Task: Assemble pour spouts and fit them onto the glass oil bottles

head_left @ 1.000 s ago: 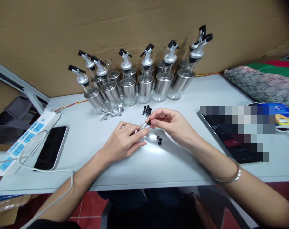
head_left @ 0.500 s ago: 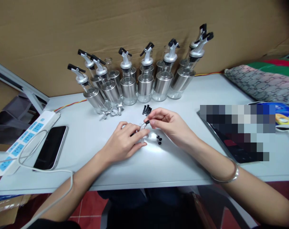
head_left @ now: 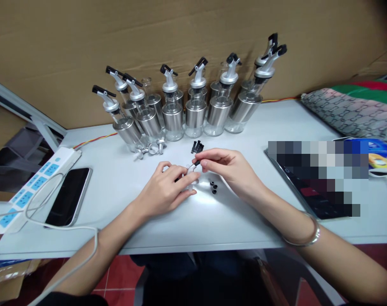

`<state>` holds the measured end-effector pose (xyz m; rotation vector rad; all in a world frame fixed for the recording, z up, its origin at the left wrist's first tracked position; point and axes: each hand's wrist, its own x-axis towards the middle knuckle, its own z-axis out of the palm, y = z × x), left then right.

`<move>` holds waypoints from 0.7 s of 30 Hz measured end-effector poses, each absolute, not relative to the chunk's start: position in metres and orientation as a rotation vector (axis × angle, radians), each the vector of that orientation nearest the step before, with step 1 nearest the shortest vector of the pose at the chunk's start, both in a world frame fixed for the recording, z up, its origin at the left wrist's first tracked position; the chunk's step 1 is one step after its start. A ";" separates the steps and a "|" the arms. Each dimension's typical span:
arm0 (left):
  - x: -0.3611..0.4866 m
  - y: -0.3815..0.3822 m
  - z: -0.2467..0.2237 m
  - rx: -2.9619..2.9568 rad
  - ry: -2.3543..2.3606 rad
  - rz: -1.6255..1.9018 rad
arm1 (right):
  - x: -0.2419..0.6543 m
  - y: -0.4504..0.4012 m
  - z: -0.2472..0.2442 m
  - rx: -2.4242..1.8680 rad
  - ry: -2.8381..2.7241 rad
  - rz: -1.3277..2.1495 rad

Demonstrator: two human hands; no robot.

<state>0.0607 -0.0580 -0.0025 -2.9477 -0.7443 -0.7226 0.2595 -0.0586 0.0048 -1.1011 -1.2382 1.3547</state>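
My left hand point(head_left: 168, 187) is closed around a silver spout piece point(head_left: 191, 171), resting on the tabletop. Between the thumb and forefinger of my right hand point(head_left: 227, 168) is a small black part point(head_left: 196, 163), held right at the upper end of the spout piece. Several black levers point(head_left: 196, 146) lie just beyond my fingertips. Small black caps point(head_left: 214, 187) sit on the table below my right hand. Silver spout pieces point(head_left: 153, 148) lie farther left, in front of the bottles.
Glass bottles with steel bands point(head_left: 172, 117) and pourer tops stand along the cardboard wall. On the left are a phone point(head_left: 69, 197), a power strip point(head_left: 37, 182) and a white cable crossing my left forearm. A partly pixelated dark object point(head_left: 321, 199) and patterned cloth point(head_left: 349, 110) lie right.
My right fingers have shifted slightly, and the black part between them is tilted a little differently against the spout piece. My left hand keeps its hold.
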 end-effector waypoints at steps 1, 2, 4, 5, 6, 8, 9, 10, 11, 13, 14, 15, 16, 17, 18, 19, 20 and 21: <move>0.061 -0.058 -0.003 -2.948 -0.744 -0.720 | 0.259 -0.059 0.005 -1.093 -1.232 1.355; 0.061 -0.058 -0.003 -2.950 -0.744 -0.717 | 0.259 -0.059 0.004 -1.083 -1.227 1.355; 0.060 -0.058 -0.003 -2.956 -0.742 -0.716 | 0.260 -0.059 0.004 -1.068 -1.234 1.358; 0.060 -0.058 -0.003 -2.958 -0.740 -0.718 | 0.260 -0.059 0.004 -1.066 -1.242 1.360; 0.060 -0.058 -0.003 -2.958 -0.738 -0.722 | 0.260 -0.059 0.004 -1.066 -1.251 1.357; 0.060 -0.057 -0.003 -2.949 -0.736 -0.734 | 0.260 -0.059 0.004 -1.076 -1.270 1.341; 0.060 -0.057 -0.003 -2.942 -0.734 -0.742 | 0.260 -0.059 0.004 -1.085 -1.281 1.324; 0.060 -0.057 -0.002 -2.934 -0.733 -0.751 | 0.260 -0.059 0.004 -1.096 -1.292 1.304; 0.059 -0.056 -0.002 -2.925 -0.734 -0.761 | 0.260 -0.059 0.004 -1.104 -1.307 1.284; 0.059 -0.056 -0.002 -2.909 -0.738 -0.783 | 0.259 -0.060 0.002 -1.110 -1.339 1.260; 0.059 -0.056 -0.002 -2.905 -0.740 -0.794 | 0.258 -0.060 0.002 -1.109 -1.352 1.254; 0.059 -0.056 -0.001 -2.907 -0.739 -0.805 | 0.258 -0.060 0.001 -1.106 -1.363 1.249; 0.059 -0.056 -0.001 -2.914 -0.736 -0.816 | 0.257 -0.061 0.001 -1.102 -1.371 1.243; 0.059 -0.056 -0.001 -2.924 -0.732 -0.825 | 0.257 -0.061 0.000 -1.098 -1.378 1.235; 0.059 -0.056 -0.001 -2.933 -0.727 -0.831 | 0.257 -0.061 0.000 -1.094 -1.384 1.227; 0.059 -0.057 -0.001 -2.941 -0.723 -0.834 | 0.256 -0.061 0.000 -1.089 -1.390 1.222; 0.060 -0.057 -0.001 -2.944 -0.721 -0.834 | 0.256 -0.061 0.000 -1.083 -1.396 1.224; 0.060 -0.057 -0.001 -2.943 -0.722 -0.829 | 0.256 -0.061 0.000 -1.077 -1.403 1.229</move>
